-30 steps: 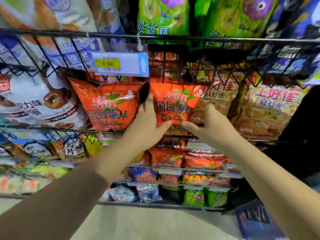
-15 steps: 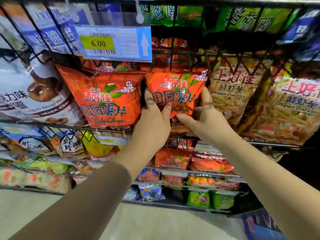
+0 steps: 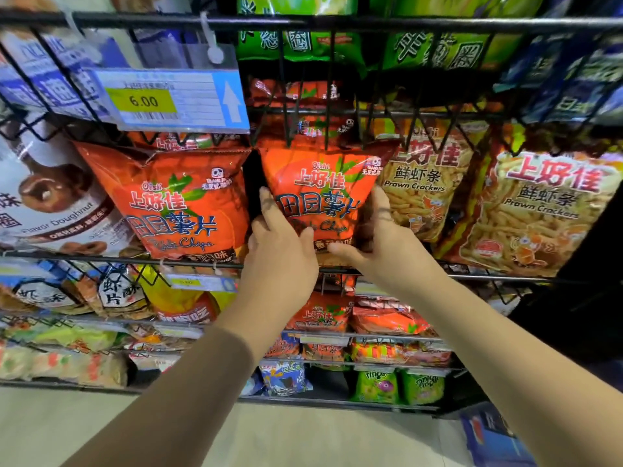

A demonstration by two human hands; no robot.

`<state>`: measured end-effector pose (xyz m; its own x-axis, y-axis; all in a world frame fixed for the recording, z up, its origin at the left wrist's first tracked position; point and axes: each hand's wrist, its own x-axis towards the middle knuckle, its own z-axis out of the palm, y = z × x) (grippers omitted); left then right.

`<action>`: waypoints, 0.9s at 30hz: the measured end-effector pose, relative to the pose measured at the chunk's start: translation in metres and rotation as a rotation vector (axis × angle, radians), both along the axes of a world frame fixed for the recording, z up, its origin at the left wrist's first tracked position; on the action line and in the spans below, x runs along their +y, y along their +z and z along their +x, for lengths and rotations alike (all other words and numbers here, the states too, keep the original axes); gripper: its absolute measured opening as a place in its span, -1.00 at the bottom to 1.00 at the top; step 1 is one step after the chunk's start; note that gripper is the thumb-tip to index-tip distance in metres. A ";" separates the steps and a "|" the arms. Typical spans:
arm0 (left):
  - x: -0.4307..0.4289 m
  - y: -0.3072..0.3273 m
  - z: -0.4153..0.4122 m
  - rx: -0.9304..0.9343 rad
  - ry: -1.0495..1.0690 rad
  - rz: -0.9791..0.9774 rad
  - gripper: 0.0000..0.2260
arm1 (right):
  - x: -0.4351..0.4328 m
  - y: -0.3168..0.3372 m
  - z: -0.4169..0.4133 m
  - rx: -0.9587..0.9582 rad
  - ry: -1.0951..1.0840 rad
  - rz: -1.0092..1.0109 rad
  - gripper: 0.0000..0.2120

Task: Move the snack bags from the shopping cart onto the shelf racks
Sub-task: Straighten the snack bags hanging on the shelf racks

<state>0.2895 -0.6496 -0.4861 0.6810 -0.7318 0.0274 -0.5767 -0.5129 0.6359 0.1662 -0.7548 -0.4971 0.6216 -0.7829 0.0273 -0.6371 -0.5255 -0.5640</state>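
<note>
Placement step: left hand and right hand clasp lower sides of orange foil chip bag, upright on black wire shelf rack, 3 o'clock of matching bag; next probably needs gentle release

Hidden: lower edge of orange chip bag, behind my left hand and right hand. Cut off: doughnut bag, at frame's left edge. Blurred: small print on price label; I cannot read it.
</note>
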 end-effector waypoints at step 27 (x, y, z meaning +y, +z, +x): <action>-0.153 0.009 -0.163 0.052 -0.467 0.340 -0.45 | -0.093 0.016 -0.192 0.069 -0.578 0.056 -0.29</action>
